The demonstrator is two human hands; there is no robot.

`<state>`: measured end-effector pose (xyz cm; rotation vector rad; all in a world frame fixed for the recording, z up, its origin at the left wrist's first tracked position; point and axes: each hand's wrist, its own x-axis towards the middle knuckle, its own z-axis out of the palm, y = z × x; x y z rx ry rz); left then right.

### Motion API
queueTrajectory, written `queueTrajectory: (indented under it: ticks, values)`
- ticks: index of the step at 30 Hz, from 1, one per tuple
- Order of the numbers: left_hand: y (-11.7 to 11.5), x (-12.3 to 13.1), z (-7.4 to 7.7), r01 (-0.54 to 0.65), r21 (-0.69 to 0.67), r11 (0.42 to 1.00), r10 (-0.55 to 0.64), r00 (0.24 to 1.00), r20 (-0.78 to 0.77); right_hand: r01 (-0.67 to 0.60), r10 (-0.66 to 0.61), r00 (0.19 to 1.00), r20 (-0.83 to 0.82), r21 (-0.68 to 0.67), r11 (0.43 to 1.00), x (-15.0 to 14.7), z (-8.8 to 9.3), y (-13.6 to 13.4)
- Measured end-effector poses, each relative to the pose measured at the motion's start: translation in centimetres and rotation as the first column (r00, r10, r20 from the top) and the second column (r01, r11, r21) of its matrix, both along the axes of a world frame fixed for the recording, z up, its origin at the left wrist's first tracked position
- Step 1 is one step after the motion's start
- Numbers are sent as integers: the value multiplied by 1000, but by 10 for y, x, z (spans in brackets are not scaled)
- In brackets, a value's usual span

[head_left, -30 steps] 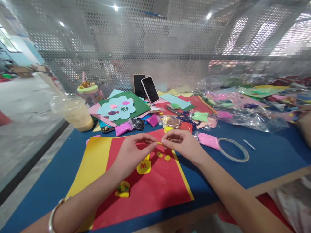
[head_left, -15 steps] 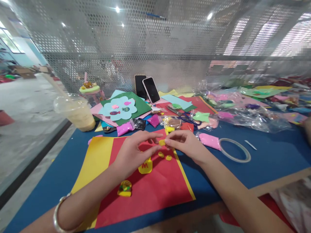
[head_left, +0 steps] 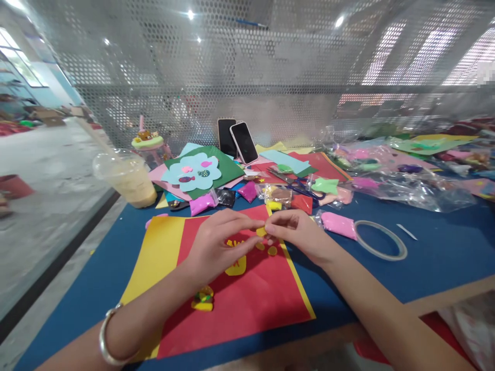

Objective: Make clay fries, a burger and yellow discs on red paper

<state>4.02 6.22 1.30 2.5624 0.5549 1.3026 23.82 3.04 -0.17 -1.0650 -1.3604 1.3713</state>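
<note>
Between the fingertips of both hands is a small yellow clay piece (head_left: 261,232), held above a red sheet of paper (head_left: 247,309). My right hand (head_left: 297,234) pinches it from the right. From the other side, the thumb and forefinger of my left hand (head_left: 220,239) close on its edge. Below my left fingers lies a yellow clay fries box (head_left: 236,266) with a red letter, partly covered by the hand. Two flat yellow clay bits, one of them a round disc (head_left: 272,251), rest under my right hand. A clay burger (head_left: 203,299) sits beside my left wrist.
Clay packets such as a pink one (head_left: 338,225), scissors (head_left: 305,188) and a tape ring (head_left: 381,240) lie around the sheet. Two phones (head_left: 244,142) lean against the mesh panel (head_left: 270,67). A drink cup (head_left: 129,180) stands at the table's left edge.
My left thumb and forefinger have come in onto the yellow clay piece, which my right hand still pinches. The whole view has shifted slightly.
</note>
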Motion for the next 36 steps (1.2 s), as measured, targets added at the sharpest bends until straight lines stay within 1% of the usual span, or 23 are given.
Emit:
queueTrajectory:
  ticks: [4,6,9,11,13,20,22,24,28,31,36]
  values:
    - [-3,0,-1,-24,-21,999,24,1000,11,22,-22,1000,-11,-11,1000,-2,1,-1]
    - [-4,1,-1,-28,-45,999,29,999,27,27,-27,1000,-12,5,1000,-1,1,-1]
    - [-4,1,1,-55,-89,994,61,996,65,76,-76,997,-8,99,992,1,1,-1]
    - [-4,1,2,-73,-117,990,83,993,87,120,-124,992,9,182,976,2,2,-1]
    - [-4,1,2,-75,-132,988,88,991,97,142,-155,987,38,238,961,1,3,-2]
    - [-4,1,1,-67,-157,985,83,992,98,214,-244,966,84,271,939,-6,11,-10]
    - [-4,1,1,-63,-157,986,81,991,110,196,-231,968,95,283,939,-5,9,-9]
    - [-5,1,1,-54,-166,985,72,991,109,149,-191,975,114,305,941,-3,6,-7]
    - [-5,0,1,-30,-200,979,49,995,90,104,-164,978,131,374,921,2,1,-4]
    - [-5,0,0,-14,-211,977,35,995,97,86,-152,979,135,401,912,4,1,-4]
    - [-6,1,0,26,-223,975,-4,995,100,20,-85,985,148,397,918,9,3,-6]
